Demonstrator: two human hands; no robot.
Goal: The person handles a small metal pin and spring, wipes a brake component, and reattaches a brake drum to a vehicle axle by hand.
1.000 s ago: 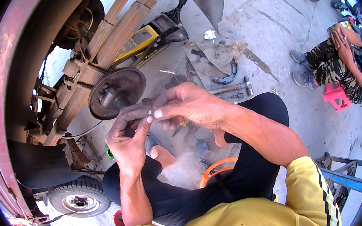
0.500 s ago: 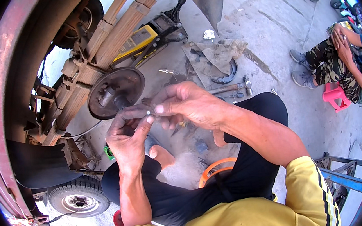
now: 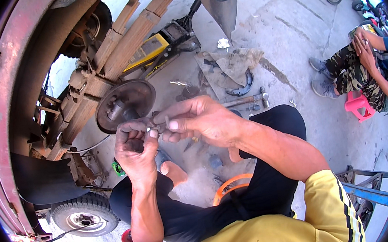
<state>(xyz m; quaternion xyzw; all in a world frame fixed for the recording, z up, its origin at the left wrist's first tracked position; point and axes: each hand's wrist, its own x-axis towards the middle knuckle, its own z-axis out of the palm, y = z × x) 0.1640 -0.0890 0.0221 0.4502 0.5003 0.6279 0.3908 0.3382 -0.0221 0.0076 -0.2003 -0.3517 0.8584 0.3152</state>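
Both hands are raised before the wheel hub, fingertips close together. My left hand pinches a small part with a bright metal end between thumb and forefinger; its kind is too small to tell. My right hand is closed just to the right, thumb against the fingers, with a thin dark piece partly showing between them that I cannot make out. Beyond the left hand is a bare, rusty brake backing plate with the axle end at its middle.
A yellow and black floor jack stands beside the rusty leaf spring. Farther right lie a dirty cloth, a curved brake shoe and a hammer. A tire is at lower left; another person sits on a pink stool.
My left hand has shifted slightly left and down, carrying the small part. The right hand has dropped a little, and its thumb and fingers have changed position.
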